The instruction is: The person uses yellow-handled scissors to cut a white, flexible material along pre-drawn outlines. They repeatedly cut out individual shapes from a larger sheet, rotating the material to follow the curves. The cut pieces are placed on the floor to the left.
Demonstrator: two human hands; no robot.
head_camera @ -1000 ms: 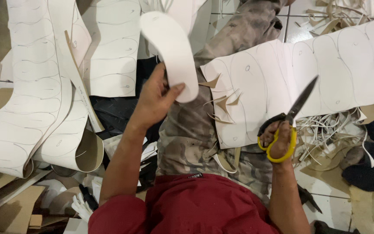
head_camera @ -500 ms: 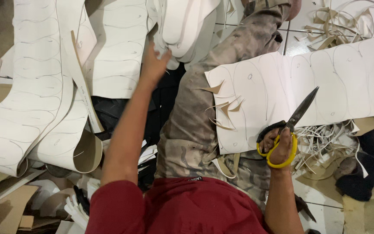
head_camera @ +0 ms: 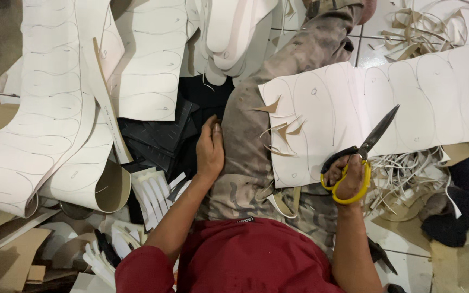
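Note:
My right hand (head_camera: 347, 176) grips yellow-handled scissors (head_camera: 360, 157), blades pointing up and right over a wide white sheet (head_camera: 408, 103) marked with insole outlines that lies across my right leg. My left hand (head_camera: 210, 149) is empty and rests flat on my left thigh (head_camera: 253, 135), fingers together. A pile of cut white insole shapes (head_camera: 229, 32) lies above it at the top of the view. Curled offcuts (head_camera: 283, 130) stick up from the sheet's cut left edge.
Long white marked sheets (head_camera: 44, 108) curl over at the left, beside black textured sheets (head_camera: 161, 135). Thin white strips (head_camera: 408, 179) and brown scraps (head_camera: 419, 32) litter the tiled floor at the right. Cardboard pieces (head_camera: 6, 255) lie at the lower left.
My left hand held a cut white insole up, put it on the pile at the top, then came back down onto my thigh. The right hand with the scissors barely moved.

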